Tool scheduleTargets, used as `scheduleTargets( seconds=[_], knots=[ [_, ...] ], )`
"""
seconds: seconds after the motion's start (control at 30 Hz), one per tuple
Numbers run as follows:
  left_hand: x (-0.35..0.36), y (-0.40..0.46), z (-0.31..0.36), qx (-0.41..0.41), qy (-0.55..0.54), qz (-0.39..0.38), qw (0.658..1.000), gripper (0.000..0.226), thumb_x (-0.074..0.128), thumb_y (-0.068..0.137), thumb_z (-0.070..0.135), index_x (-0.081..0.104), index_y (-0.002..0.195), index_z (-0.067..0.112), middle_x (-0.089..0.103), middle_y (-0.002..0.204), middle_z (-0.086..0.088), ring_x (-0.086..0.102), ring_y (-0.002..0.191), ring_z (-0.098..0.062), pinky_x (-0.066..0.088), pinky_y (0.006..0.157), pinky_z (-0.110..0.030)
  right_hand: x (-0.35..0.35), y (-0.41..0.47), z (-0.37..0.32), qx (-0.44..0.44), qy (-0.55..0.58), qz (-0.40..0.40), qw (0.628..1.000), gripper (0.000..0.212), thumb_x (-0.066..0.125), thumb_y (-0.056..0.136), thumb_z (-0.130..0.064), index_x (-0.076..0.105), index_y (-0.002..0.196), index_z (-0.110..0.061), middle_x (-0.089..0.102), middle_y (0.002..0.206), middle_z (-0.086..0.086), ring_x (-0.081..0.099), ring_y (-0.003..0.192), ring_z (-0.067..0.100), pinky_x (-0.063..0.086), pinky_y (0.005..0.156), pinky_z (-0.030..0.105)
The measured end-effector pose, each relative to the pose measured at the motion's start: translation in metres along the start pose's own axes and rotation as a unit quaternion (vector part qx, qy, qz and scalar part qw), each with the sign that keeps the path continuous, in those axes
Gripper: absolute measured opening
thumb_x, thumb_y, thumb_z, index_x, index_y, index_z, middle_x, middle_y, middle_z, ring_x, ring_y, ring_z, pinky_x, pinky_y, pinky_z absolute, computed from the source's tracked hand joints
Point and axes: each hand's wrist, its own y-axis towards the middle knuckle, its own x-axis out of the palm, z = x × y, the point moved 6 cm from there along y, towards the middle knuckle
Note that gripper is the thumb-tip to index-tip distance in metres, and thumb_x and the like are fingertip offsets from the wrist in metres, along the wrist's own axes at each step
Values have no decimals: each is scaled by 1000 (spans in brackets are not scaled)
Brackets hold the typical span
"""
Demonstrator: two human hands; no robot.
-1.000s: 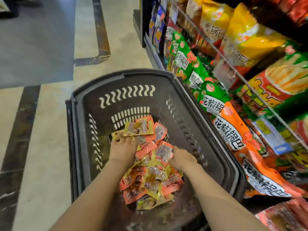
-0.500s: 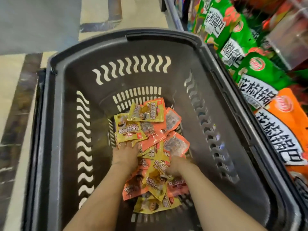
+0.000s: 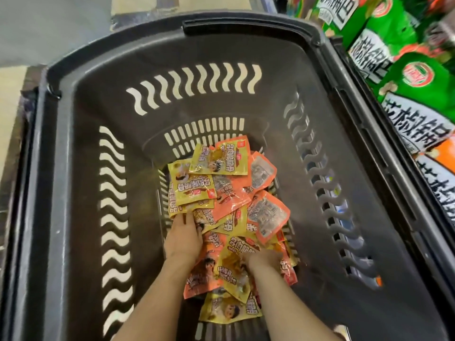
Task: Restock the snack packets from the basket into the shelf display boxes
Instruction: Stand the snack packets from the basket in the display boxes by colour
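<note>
The dark basket [image 3: 73, 168] held a heap of small yellow and orange snack packets [image 3: 229, 200] piled on its floor, toward the near wall. Green and orange bags [image 3: 416, 77] hung just beside the basket's right rim. My left hand [image 3: 183, 238] lay flat on the heap's left edge, fingers together, tips tucked under a yellow packet. My right hand [image 3: 263, 260] was dug into the heap; whether its buried fingers gripped anything I couldn't tell.

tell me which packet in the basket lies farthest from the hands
The yellow packet at the top of the pile, by the basket's far wall; all other packets lie nearer the hands.
</note>
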Motion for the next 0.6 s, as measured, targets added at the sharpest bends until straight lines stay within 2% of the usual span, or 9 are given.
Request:
scheduleTargets(
  seconds=[0.03, 0.1, 0.17, 0.23, 0.3, 0.4, 0.47, 0.6],
  knots=[
    [2, 2, -1, 1, -16, 2, 1000, 56, 43, 96, 27, 26, 147, 12, 36, 143, -8, 44, 125, -28, 43, 100, -39, 2, 2, 1, 21, 26, -13, 999, 69, 66, 87, -15, 21, 136, 3, 48, 130, 22, 51, 118, 38, 44, 95, 40],
    [3, 7, -2, 5, -46, 12, 999, 56, 46, 95, 24, 26, 146, 10, 35, 143, -9, 42, 127, -27, 40, 104, -39, 3, -1, 0, 35, 3, -54, 998, 68, 67, 86, -17, 28, 137, 4, 47, 135, 22, 48, 124, 35, 42, 99, 37],
    [1, 12, -2, 14, -85, 25, 996, 51, 51, 93, 21, 33, 139, 8, 39, 139, -10, 45, 124, -28, 41, 103, -42, 8, 0, 0, 32, -15, -92, 995, 56, 64, 88, -19, 39, 134, 4, 49, 136, 18, 48, 126, 30, 42, 98, 31],
    [0, 17, -2, 36, -93, 27, 995, 46, 54, 92, 20, 37, 133, 9, 42, 135, -10, 45, 122, -26, 41, 101, -42, 10, 3, 1, 16, -38, -93, 995, 51, 63, 89, -18, 44, 131, 3, 51, 135, 17, 50, 125, 29, 43, 97, 30],
    [2, 22, -1, 70, -61, 20, 995, 49, 56, 91, 22, 37, 135, 9, 40, 137, -9, 39, 127, -24, 34, 107, -38, 9, 5, 0, 6, -54, -78, 995, 53, 65, 88, -22, 43, 130, 2, 52, 133, 15, 51, 124, 30, 43, 98, 32],
    [2, 32, 1, 86, 4, 6, 996, 68, 58, 90, 30, 24, 145, 10, 31, 146, -8, 29, 135, -25, 25, 113, -35, 9, 7, -5, -12, -51, -79, 996, 60, 66, 86, -28, 40, 132, 1, 51, 135, 16, 49, 125, 33, 42, 99, 37],
    [3, 38, 0, 74, 14, -14, 997, 76, 60, 89, 34, 19, 147, 10, 27, 147, -10, 28, 135, -27, 26, 114, -37, 8, 9, -7, -11, -35, -82, 996, 61, 65, 87, -25, 38, 134, 3, 50, 136, 17, 48, 125, 34, 42, 100, 37],
    [-1, 41, 2, 62, 39, -29, 997, 79, 63, 86, 39, 21, 146, 9, 29, 145, -12, 29, 134, -29, 28, 113, -38, 9, 11, -7, -16, -8, -92, 996, 66, 66, 87, -23, 33, 137, 4, 45, 139, 19, 44, 129, 35, 39, 104, 41]
  ],
)
